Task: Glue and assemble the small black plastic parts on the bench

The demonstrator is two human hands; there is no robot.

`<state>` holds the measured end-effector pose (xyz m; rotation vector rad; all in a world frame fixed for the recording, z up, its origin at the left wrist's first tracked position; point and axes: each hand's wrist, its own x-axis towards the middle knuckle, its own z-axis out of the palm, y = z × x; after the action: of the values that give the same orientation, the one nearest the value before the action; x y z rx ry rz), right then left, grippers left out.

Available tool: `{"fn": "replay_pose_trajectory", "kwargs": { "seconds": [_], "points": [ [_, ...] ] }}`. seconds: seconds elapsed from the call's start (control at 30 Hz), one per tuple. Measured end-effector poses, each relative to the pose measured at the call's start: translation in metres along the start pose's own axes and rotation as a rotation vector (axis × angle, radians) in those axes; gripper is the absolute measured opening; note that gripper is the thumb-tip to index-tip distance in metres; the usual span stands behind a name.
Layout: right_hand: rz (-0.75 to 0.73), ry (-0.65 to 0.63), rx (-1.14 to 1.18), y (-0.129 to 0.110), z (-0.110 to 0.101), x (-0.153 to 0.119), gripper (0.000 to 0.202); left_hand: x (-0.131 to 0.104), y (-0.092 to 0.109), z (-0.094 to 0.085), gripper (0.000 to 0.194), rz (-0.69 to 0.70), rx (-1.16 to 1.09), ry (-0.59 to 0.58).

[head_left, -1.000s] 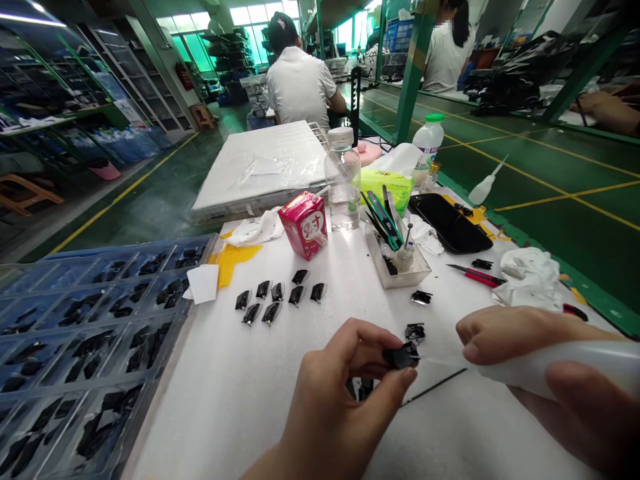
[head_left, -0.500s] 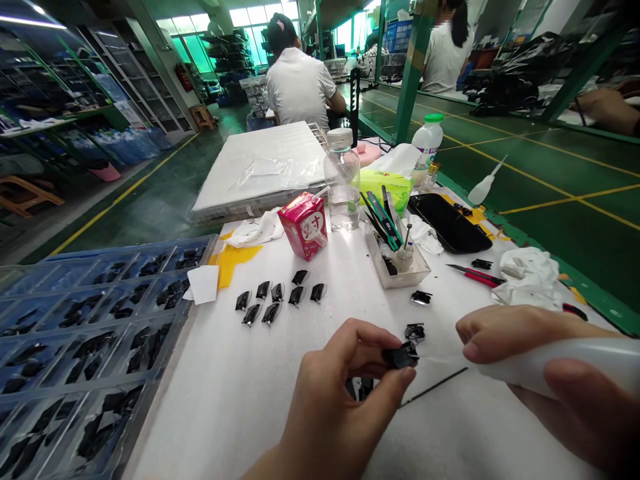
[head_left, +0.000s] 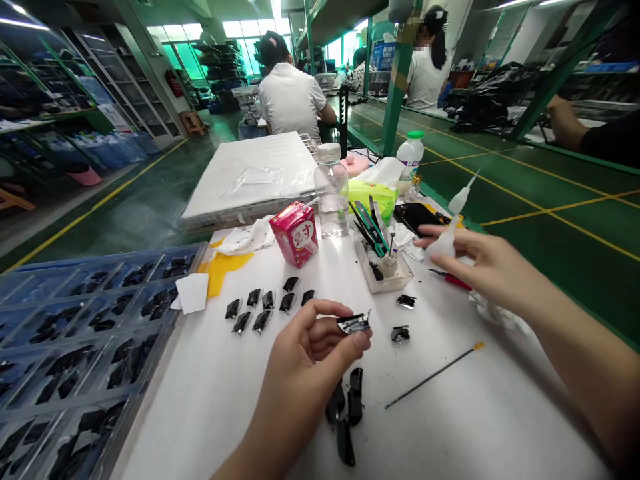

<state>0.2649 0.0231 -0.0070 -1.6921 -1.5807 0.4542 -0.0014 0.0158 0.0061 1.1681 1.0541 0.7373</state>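
Black plastic part with bright metal fitting (head_left: 354,324), one: raised above the white-topped table (head_left: 215,400), toward the near edge.
Left hand (head_left: 300,357): thumb and forefinger pinched on the part, other fingers curled behind it.
Right hand (head_left: 493,267): thumb and fingers half spread about a white squeeze bottle (head_left: 443,248) near the table's right edge, nozzle upward; whether it grips the bottle cannot be told.
Second squeeze bottle (head_left: 459,199), one: just beyond the first, nozzle up, leaning right.
Black parts with wire loops (head_left: 269,299), eight: loose group between the left edge and the middle, the rightmost partly behind the left hand.
Similar black parts (head_left: 406,301), two: right of the left hand, apart from each other.
Longer black pieces (head_left: 355,397), several: clustered below the left hand, on the near side.
Thin black rod with yellow tip (head_left: 435,375), one: lying diagonally toward the right edge.
Open box (head_left: 395,285), one: far right area, holding a green utility knife (head_left: 379,243).
Compartment tray (head_left: 150,363), one: along the left edge, filled with black pieces.
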Motion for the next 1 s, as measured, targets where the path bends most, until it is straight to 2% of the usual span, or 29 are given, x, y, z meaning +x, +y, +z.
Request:
{"fn": "replay_pose_trajectory", "kwargs": {
  "seconds": [0.1,0.23,0.33,0.4,0.53,0.6,0.67,0.8,0.83,0.9,1.0],
  "points": [
    [0.032,-0.109,-0.057,0.024,0.012,0.008,0.024,0.002,0.003,-0.002,0.023,0.005,-0.032,0.008],
    [0.038,-0.076,-0.074,0.036,0.016,0.009,0.031,0.001,0.005,-0.003,0.021,0.029,-0.038,0.019],
    [0.026,0.101,-0.06,0.022,0.006,0.006,0.039,0.0,0.006,-0.004,0.021,0.042,-0.043,0.024],
    [0.015,0.216,-0.03,0.003,0.005,0.003,0.036,0.0,0.006,-0.004,0.021,0.048,-0.049,0.019],
    [0.008,0.049,0.225,-0.028,0.024,0.0,0.027,-0.001,0.004,-0.002,0.02,0.029,-0.074,-0.011],
    [0.009,0.044,0.317,-0.034,0.033,0.002,0.02,-0.001,0.004,-0.001,0.021,0.017,-0.085,-0.022],
    [-0.016,0.145,0.358,-0.032,0.034,0.004,0.017,-0.002,0.004,-0.001,0.021,0.011,-0.083,-0.026],
    [-0.118,0.495,0.457,-0.026,0.019,-0.001,0.017,-0.003,0.005,-0.001,0.021,0.012,-0.066,-0.026],
    [-0.126,0.527,0.478,-0.025,0.015,-0.003,0.018,-0.003,0.005,-0.001,0.021,0.015,-0.064,-0.024],
    [-0.098,0.444,0.507,-0.024,0.014,-0.009,0.018,-0.003,0.005,-0.002,0.021,0.02,-0.06,-0.016],
    [-0.024,0.161,0.508,-0.024,0.021,-0.015,0.022,0.0,0.005,-0.003,0.021,0.023,-0.046,-0.003]
  ]
}}
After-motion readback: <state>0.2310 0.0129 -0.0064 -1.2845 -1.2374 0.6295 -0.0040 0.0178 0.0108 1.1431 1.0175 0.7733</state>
